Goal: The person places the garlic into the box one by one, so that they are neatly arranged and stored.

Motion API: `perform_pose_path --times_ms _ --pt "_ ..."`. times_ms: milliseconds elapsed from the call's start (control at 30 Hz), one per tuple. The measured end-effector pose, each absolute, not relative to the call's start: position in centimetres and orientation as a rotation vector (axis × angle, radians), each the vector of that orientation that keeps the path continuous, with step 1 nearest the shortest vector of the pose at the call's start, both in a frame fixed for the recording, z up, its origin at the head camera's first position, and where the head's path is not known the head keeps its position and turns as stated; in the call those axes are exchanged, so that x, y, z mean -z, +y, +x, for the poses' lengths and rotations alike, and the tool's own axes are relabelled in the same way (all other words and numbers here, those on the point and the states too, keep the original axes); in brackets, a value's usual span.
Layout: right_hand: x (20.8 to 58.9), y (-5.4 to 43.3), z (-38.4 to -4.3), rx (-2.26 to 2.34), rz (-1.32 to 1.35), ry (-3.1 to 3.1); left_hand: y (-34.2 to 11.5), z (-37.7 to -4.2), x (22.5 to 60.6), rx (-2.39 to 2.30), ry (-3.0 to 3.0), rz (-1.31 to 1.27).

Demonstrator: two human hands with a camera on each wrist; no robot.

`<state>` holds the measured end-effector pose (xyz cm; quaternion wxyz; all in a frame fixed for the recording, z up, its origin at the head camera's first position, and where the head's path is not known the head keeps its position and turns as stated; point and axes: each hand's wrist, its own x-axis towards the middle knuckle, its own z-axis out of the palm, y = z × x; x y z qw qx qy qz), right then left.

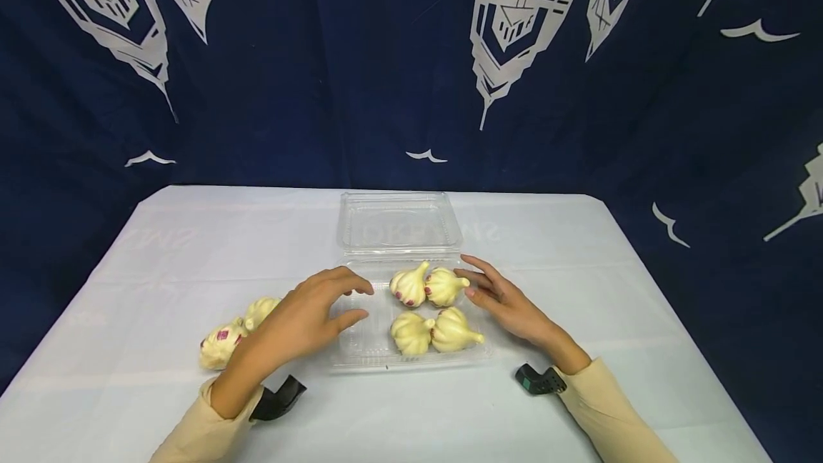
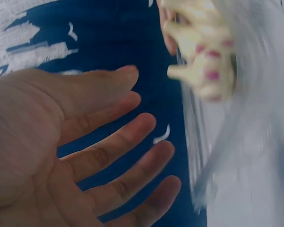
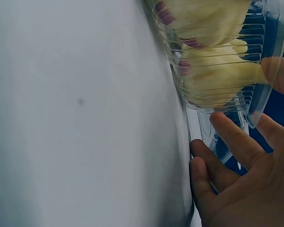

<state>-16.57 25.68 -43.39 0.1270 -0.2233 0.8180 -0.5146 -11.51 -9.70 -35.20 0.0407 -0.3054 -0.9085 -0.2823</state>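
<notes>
A clear plastic clamshell container point(image 1: 360, 356) lies open on the table, its lid point(image 1: 398, 223) folded back on the far side. Several garlic bulbs point(image 1: 453, 331) with purple patches sit in the base's middle and right. My left hand point(image 1: 315, 313) hovers at the container's left side, thumb and fingers spread around nothing. At the right wall is my right hand point(image 1: 508, 306), its thumb beside the stem of a far garlic bulb point(image 1: 444, 286). In the right wrist view, the loosely extended fingers point(image 3: 236, 142) lie along the container's outer corner; whether they touch it I cannot tell.
Two more garlic bulbs point(image 1: 221, 344) lie on the white tabletop point(image 1: 128, 306) left of the container, partly hidden behind my left forearm. A dark blue curtain point(image 1: 398, 77) with white building prints hangs behind the table. A black device sits at each wrist.
</notes>
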Motion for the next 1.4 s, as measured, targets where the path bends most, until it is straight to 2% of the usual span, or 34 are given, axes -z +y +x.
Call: perform_pose_path --times_ms 333,700,1400 --pt "43.5 25.6 -16.7 1.480 -0.672 2.409 -14.2 -11.6 33.8 0.878 -2.885 -0.797" --pt "43.2 25.7 -16.5 1.485 -0.642 2.396 -17.4 -11.2 34.5 0.934 -2.958 -0.769" --pt "43.4 25.6 -16.6 1.472 -0.663 2.411 -20.5 -11.1 36.4 0.968 -3.070 -0.777"
